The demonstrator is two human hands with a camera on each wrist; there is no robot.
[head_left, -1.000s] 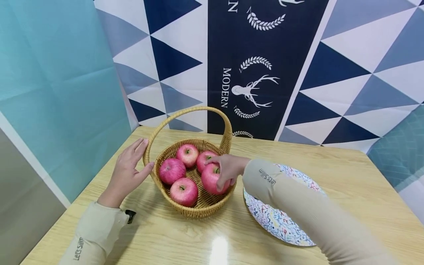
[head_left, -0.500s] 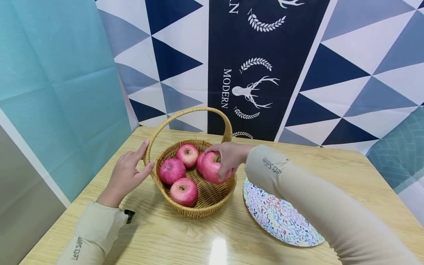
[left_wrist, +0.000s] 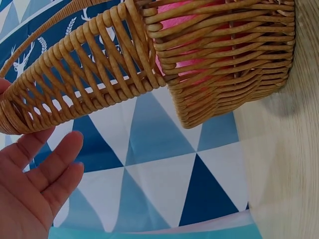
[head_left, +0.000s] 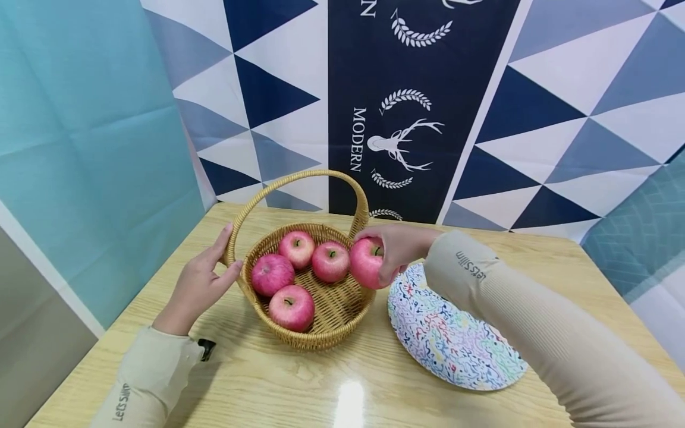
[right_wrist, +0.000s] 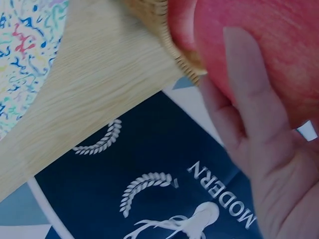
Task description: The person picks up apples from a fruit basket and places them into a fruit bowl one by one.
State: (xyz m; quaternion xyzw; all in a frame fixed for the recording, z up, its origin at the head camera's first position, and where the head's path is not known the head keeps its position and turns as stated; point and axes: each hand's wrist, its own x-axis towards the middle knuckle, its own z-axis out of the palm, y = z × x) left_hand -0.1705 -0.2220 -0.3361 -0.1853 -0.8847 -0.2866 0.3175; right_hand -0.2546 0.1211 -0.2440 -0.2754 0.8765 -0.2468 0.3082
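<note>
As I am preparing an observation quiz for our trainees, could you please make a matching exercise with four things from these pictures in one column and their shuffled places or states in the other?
Things
1. tan woven wicker basket
2. left hand
3. round white disc with multicoloured squiggles
4. right hand

Places or states
A. holds a round pink-red apple
B. lies on the pale wooden table, partly hidden by a beige sleeve
C. has four other pink-red apples inside
D. is at the left side of the arched handle

Pairs: 1-C; 2-D; 3-B; 4-A
</note>
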